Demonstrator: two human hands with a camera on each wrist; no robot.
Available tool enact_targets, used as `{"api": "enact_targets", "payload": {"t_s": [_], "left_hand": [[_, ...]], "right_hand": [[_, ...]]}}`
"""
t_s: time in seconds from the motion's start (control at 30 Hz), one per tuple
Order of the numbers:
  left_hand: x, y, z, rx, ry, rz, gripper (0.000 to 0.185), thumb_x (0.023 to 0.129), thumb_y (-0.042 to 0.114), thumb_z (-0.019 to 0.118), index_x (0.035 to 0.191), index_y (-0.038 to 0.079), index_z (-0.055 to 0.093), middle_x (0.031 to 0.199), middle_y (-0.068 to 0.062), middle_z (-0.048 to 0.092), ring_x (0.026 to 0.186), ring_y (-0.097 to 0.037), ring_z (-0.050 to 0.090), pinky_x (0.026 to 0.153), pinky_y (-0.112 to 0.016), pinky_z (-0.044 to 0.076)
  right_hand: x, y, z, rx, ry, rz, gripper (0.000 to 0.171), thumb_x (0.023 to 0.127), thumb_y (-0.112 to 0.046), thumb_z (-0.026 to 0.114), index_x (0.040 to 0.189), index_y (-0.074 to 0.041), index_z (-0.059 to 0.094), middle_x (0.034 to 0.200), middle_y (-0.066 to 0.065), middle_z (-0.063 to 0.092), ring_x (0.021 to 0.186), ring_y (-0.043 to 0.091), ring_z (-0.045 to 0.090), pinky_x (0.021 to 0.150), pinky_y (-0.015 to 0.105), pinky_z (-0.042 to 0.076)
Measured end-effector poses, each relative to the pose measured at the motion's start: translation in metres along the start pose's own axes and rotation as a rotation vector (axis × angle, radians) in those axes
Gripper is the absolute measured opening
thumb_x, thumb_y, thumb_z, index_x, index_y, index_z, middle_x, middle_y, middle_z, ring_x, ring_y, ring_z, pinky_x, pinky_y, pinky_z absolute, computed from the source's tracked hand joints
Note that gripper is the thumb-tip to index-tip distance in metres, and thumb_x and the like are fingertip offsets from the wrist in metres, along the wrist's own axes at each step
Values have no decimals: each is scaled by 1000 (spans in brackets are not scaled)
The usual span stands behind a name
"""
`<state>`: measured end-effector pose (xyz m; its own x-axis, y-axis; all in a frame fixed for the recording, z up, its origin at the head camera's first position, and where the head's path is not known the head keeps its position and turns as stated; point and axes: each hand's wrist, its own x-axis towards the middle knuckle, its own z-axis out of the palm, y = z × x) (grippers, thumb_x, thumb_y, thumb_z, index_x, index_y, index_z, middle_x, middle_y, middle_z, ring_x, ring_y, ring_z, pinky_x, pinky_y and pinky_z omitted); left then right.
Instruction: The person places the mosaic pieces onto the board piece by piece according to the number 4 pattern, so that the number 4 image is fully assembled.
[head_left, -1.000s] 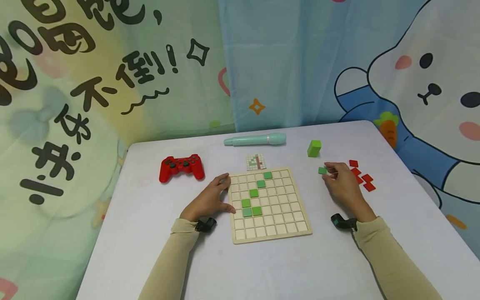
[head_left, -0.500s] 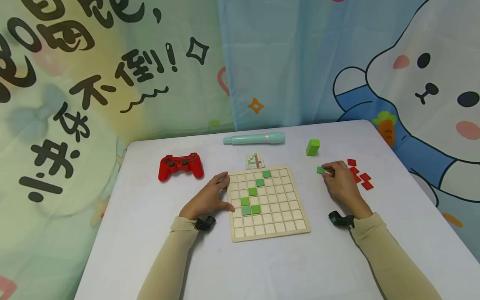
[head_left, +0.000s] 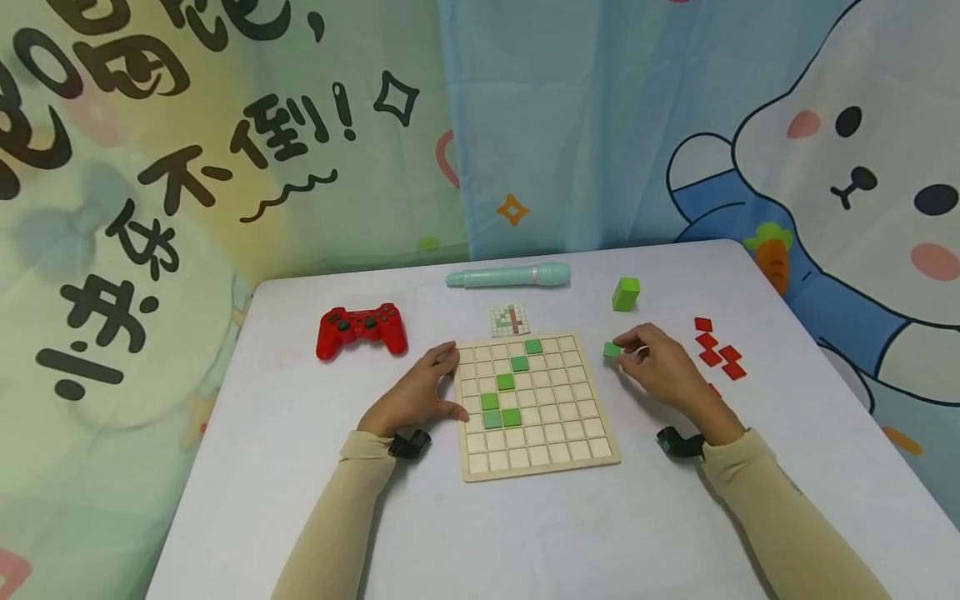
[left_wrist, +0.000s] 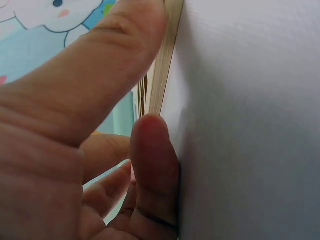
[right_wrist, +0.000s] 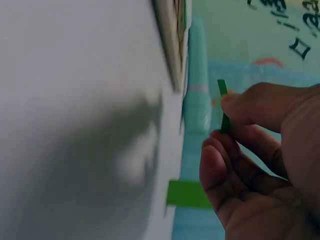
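Note:
A square wooden grid board point(head_left: 555, 433) lies on the white table, with several green tiles point(head_left: 506, 382) set in its cells. My left hand point(head_left: 416, 392) rests at the board's left edge, its thumb and fingers spread apart and touching the frame; the left wrist view has the thumb against the wooden edge point(left_wrist: 165, 75). Just right of the board, above the table, my right hand point(head_left: 663, 367) pinches a green square tile point(head_left: 612, 350) between thumb and finger. That tile point(right_wrist: 223, 89) appears edge-on in the right wrist view.
Several red tiles point(head_left: 709, 357) lie right of the right hand. A green block-like stack point(head_left: 626, 294) stands behind it. Beyond the board are a small pattern card point(head_left: 508, 320) and a teal microphone-shaped object point(head_left: 508, 275). A red game controller point(head_left: 362, 329) sits at back left.
My right hand has moved left toward the board, carrying the green tile away from the red tiles. Another red tile shows beside its wrist. The left hand stays at the board.

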<state>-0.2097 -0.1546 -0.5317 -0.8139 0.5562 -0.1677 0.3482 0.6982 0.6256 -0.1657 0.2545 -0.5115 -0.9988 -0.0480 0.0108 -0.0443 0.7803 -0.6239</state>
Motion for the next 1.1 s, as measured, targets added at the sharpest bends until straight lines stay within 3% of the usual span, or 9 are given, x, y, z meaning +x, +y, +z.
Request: {"api": "enact_targets", "payload": {"t_s": [0.2,0.37,0.57,0.8,1.1], "left_hand": [[0,-1,-1,-3,-4,2,113,79,36,96,167,6,31,179,-11,22,165,-35,27,130,-49,37],[-1,-1,-2,-9,-5,0,113,79,36,96,167,6,31,179,-11,22,165,-35,26,130,-49,36],[0,-1,-1,-4,-8,7,113,79,36,95,167,5,31,179,-11,22,165,-36,26,130,-49,37],[0,0,0,-17,-8,-3,114,78,34,96,167,5,31,179,-11,22,165,-36,25,131,-49,35],[-2,2,-3,-19,-3,-3,114,78,34,96,167,5,31,179,-11,22,165,-35,25,130,-49,36]], "right_hand": [[-7,-37,6,-16,-111,-213,22,99,-7,74,120,-5,67,122,12,69,100,23,66,88,44,60],[-11,-62,21,-28,-254,-305,19,98,-11,77,115,-9,69,115,4,68,97,15,62,83,34,59],[-15,-72,45,-29,-367,-357,19,98,-14,77,115,-8,70,110,1,67,100,12,63,85,27,58],[-19,-77,55,-48,-392,-417,14,99,-11,75,112,-8,70,113,2,66,102,13,63,89,30,58],[-19,-86,61,-93,-398,-484,9,101,-10,73,109,-10,70,111,3,64,97,10,57,84,29,56]]}}
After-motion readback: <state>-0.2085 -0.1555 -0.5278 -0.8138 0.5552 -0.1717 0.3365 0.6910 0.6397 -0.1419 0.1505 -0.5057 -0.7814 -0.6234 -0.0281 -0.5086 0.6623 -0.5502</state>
